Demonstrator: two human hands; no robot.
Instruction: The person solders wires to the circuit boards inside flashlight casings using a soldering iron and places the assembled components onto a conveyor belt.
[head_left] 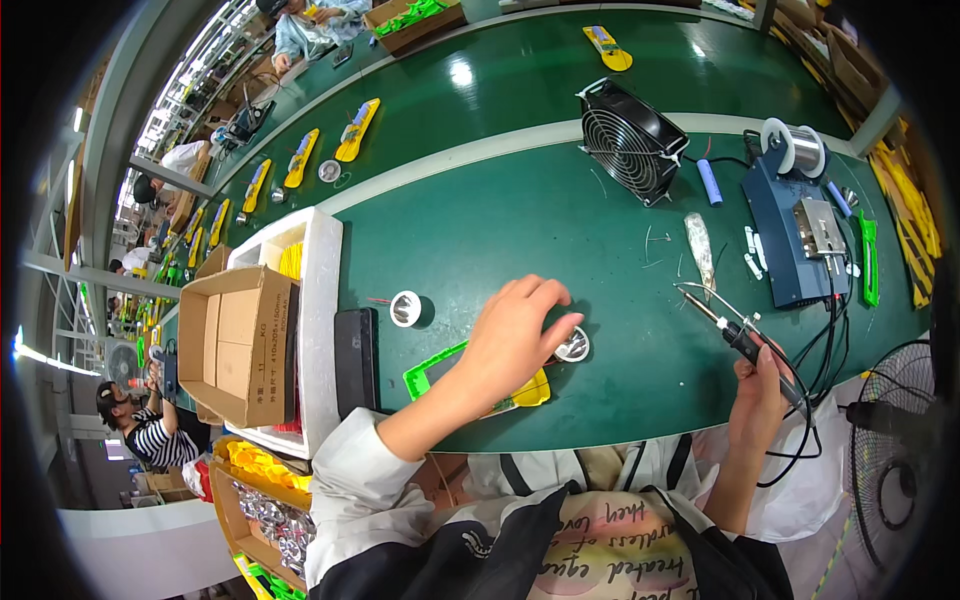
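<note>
My left hand [512, 335] hovers over the near middle of the bench, thumb and index finger apart and nothing visible between them. Below it, partly covered by hand and wrist, lie a green plastic frame [418, 382] and a yellow plastic housing [532, 392]. Beside the thumb sits a shiny reflector cup [573, 346]. In my right hand [758, 400] is a soldering iron [742, 342], its tip pointing up and left, with a thin curved metal tube alongside. A second, white-rimmed reflector cup [405, 309] with a short red wire stands left of my left hand.
A black fan [632, 140] stands at the back, near a blue battery cell [709, 182]. On the right is a blue soldering machine [785, 235] with a solder wire spool [793, 148] and hanging cables. Cardboard box [238, 345] and foam box [322, 250] flank the left. Yellow housings [358, 130] line the far belt.
</note>
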